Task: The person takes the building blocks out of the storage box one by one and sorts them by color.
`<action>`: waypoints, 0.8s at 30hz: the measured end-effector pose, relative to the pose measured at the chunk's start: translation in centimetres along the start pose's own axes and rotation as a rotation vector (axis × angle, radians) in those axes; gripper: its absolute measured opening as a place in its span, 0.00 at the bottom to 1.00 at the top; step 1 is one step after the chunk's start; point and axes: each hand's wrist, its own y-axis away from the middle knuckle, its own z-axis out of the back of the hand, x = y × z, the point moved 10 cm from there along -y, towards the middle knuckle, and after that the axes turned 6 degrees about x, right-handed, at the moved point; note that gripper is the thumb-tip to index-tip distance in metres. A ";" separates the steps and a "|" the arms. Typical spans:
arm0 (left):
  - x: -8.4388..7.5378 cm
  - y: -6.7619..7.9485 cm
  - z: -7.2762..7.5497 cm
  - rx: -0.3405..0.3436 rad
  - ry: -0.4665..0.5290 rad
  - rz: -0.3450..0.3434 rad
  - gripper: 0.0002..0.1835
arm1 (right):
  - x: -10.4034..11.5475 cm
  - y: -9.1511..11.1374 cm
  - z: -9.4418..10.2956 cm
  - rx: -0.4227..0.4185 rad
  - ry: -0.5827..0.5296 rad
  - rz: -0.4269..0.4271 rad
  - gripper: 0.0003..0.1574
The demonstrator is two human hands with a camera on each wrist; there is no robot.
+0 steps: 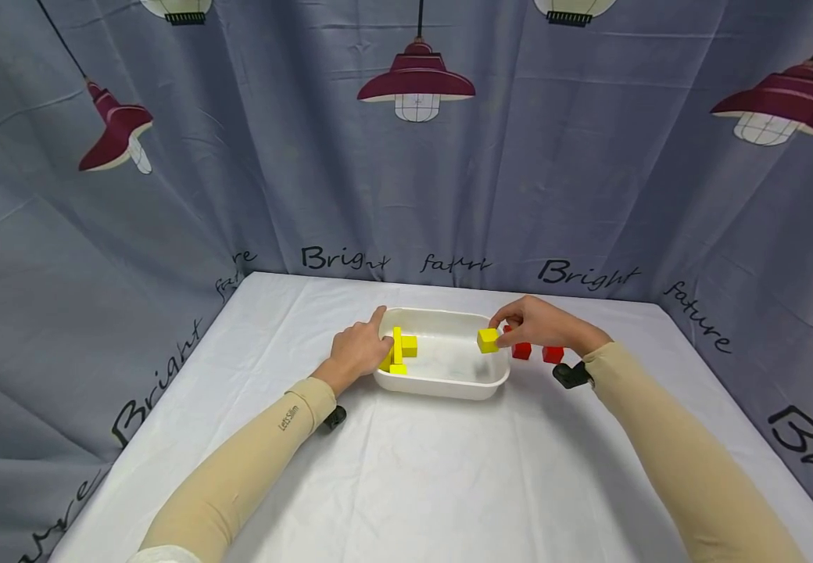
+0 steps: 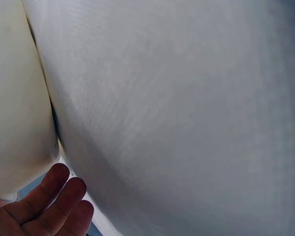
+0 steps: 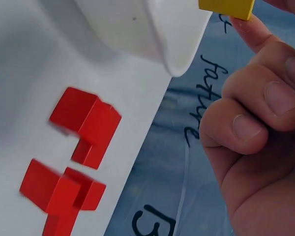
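Note:
My right hand pinches a yellow block between thumb and index finger, over the right end of a white plastic tray. In the right wrist view the same yellow block shows at the top, the other fingers curled below it. At the tray's left end my left hand holds the rim, its thumb reaching over the edge and its index finger pointing along it. Several yellow blocks lie inside near that thumb. Three fingers show beside the outer wall in the left wrist view.
Just right of the tray, red blocks lie on the white tabletop. Up close, the red blocks form two small groups near the table's edge. A grey-blue printed curtain hangs behind and along both sides.

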 end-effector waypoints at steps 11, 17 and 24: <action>0.0 0.0 0.0 0.007 -0.007 -0.003 0.36 | -2.4 2.0 0.7 -0.057 -0.036 -0.042 0.26; 0.1 0.0 -0.1 0.012 -0.003 0.003 0.36 | -3.5 3.0 1.0 -0.087 -0.038 -0.045 0.24; 0.0 -0.1 -0.1 0.013 -0.004 -0.002 0.37 | -5.4 3.9 1.1 -0.114 -0.053 -0.079 0.27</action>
